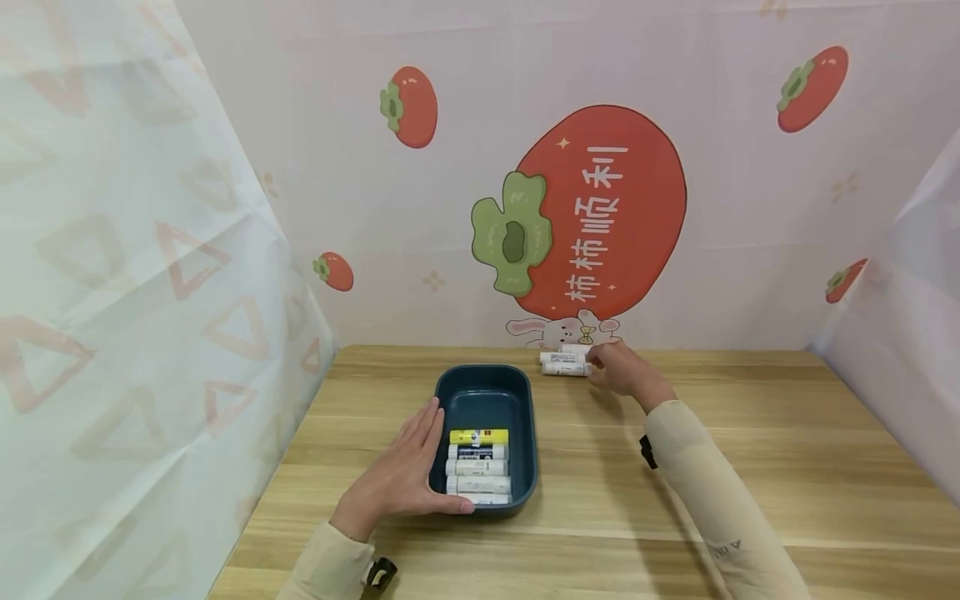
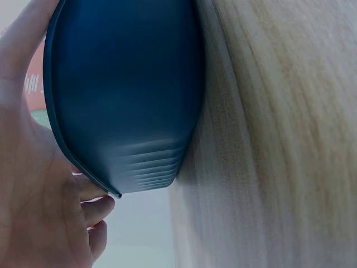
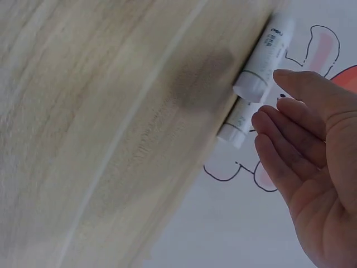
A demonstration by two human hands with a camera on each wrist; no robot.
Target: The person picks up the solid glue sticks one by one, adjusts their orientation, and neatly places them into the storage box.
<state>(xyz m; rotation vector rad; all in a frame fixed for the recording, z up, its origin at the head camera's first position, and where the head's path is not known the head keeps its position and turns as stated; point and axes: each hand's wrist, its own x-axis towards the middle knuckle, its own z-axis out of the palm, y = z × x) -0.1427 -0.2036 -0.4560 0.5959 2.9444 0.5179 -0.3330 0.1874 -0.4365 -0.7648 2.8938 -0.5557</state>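
A dark blue rectangular box (image 1: 534,433) stands on the wooden table, with several glue sticks (image 1: 477,468) lying side by side in its near half; one is yellow, one has a navy label. My left hand (image 1: 401,471) spreads around the box's near left corner, fingers along the left rim and thumb over the near rim. At the back edge of the table lie white glue sticks (image 1: 564,358). Beside their right ends is my right hand (image 1: 621,367). In the right wrist view, its thumb and loosely bent fingers (image 3: 284,139) are close to a white glue stick (image 3: 266,58), with nothing held.
The wooden table (image 1: 585,517) meets a patterned white backdrop (image 1: 420,208) directly behind the white glue sticks. A white sheet with triangles (image 1: 150,275) hangs along the left side, and another sheet (image 1: 907,308) borders the right.
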